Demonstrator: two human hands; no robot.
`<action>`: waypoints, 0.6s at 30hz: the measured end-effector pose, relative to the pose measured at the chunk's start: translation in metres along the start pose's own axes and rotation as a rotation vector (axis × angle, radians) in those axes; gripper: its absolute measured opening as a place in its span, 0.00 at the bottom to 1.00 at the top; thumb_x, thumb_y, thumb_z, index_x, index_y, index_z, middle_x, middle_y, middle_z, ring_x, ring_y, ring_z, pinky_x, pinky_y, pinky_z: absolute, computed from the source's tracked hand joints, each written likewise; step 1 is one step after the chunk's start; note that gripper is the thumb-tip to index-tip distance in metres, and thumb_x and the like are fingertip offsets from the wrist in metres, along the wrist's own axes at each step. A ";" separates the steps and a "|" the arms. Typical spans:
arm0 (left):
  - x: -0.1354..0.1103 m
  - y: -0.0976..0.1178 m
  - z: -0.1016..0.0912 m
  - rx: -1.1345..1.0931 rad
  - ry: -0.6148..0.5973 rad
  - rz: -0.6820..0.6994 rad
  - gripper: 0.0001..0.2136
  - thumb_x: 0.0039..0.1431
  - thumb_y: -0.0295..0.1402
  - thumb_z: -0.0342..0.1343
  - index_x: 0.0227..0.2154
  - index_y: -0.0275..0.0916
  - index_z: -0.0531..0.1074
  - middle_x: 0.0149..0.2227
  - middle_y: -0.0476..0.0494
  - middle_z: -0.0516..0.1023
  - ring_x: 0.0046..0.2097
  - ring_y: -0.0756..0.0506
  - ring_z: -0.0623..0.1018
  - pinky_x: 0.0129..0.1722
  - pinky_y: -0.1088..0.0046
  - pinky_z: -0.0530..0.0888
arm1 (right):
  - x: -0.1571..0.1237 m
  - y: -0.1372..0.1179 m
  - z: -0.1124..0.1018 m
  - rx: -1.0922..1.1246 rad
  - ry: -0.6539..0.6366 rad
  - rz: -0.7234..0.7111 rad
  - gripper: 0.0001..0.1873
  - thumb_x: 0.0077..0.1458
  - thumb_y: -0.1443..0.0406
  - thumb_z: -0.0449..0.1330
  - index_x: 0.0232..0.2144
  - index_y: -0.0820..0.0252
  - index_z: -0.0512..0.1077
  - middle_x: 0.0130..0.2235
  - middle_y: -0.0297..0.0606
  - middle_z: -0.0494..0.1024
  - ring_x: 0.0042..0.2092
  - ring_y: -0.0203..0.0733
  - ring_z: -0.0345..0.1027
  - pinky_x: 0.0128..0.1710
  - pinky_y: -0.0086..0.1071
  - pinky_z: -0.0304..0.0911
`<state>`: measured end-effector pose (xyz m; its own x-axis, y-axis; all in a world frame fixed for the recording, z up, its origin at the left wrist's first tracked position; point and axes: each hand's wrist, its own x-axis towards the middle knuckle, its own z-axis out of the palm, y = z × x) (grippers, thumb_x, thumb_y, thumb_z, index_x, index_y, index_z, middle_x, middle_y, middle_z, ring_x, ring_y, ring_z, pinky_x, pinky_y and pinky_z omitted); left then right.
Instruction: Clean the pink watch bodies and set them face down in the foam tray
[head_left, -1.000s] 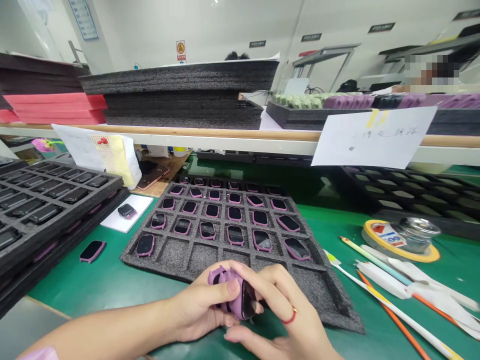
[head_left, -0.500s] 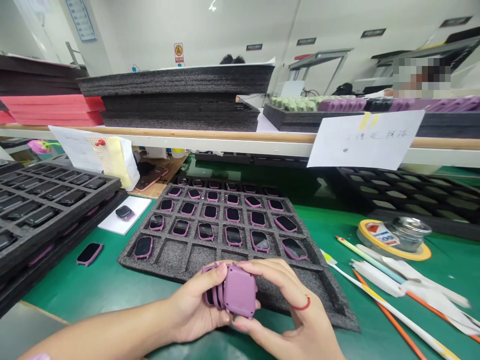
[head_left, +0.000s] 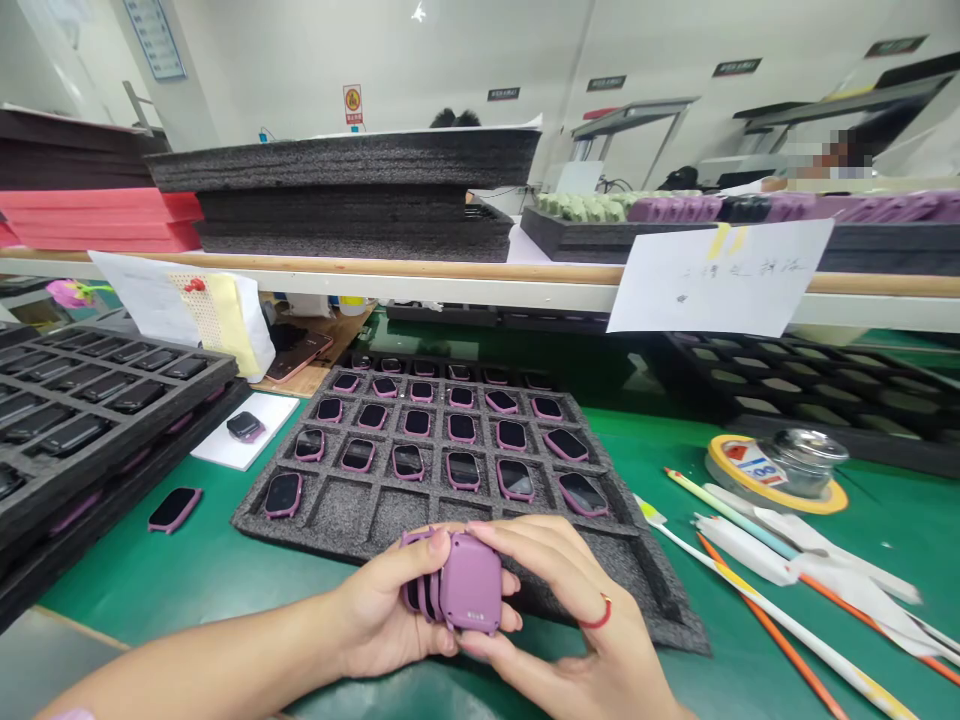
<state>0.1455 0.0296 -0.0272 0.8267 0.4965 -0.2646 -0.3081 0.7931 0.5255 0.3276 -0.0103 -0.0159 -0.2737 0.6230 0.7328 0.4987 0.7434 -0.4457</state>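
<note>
My left hand [head_left: 382,615] grips a small stack of purple watch bodies [head_left: 418,592] near the table's front edge. My right hand [head_left: 570,610] pinches one more purple watch body [head_left: 471,592] with its back towards me, pressed against that stack. Just behind both hands lies a dark foam tray [head_left: 352,505] whose pockets hold several purple watch bodies with their screens up; the front row is mostly bare. A red band circles one finger of my right hand.
Black foam trays with dark watch bodies [head_left: 82,420] stand at the left. A loose watch body [head_left: 174,508] lies on the green mat, another on a white pad [head_left: 244,428]. A tape roll with a glass jar [head_left: 780,470] and several long sticks [head_left: 757,590] lie right. A shelf [head_left: 465,280] carries foam stacks.
The watch body in my right hand turned from screen side to back side towards me. Both hands stayed at the tray's front edge.
</note>
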 end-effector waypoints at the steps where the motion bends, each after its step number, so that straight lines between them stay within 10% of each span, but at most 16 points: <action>1: 0.000 0.000 0.000 0.006 -0.005 0.010 0.28 0.46 0.52 0.71 0.39 0.29 0.82 0.33 0.37 0.83 0.27 0.53 0.79 0.22 0.87 0.68 | 0.000 -0.001 0.001 -0.004 -0.005 -0.008 0.26 0.57 0.66 0.67 0.57 0.62 0.68 0.48 0.42 0.79 0.49 0.42 0.71 0.51 0.34 0.69; 10: -0.006 -0.004 0.005 0.033 0.093 0.072 0.21 0.46 0.36 0.75 0.43 0.39 0.76 0.45 0.37 0.84 0.47 0.41 0.84 0.29 0.83 0.76 | -0.010 0.002 -0.050 -0.377 0.072 0.109 0.18 0.58 0.63 0.61 0.51 0.57 0.69 0.45 0.42 0.81 0.45 0.46 0.76 0.49 0.42 0.72; 18: -0.004 -0.004 0.004 0.055 0.020 0.112 0.17 0.53 0.44 0.68 0.36 0.36 0.73 0.38 0.37 0.85 0.15 0.55 0.72 0.11 0.84 0.52 | -0.062 0.059 -0.089 -0.574 -0.241 0.193 0.19 0.67 0.58 0.55 0.58 0.50 0.69 0.57 0.43 0.78 0.56 0.61 0.74 0.49 0.65 0.72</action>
<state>0.1455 0.0232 -0.0248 0.7788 0.5882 -0.2178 -0.3710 0.7120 0.5961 0.4470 -0.0268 -0.0418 -0.2784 0.8191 0.5016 0.8991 0.4060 -0.1639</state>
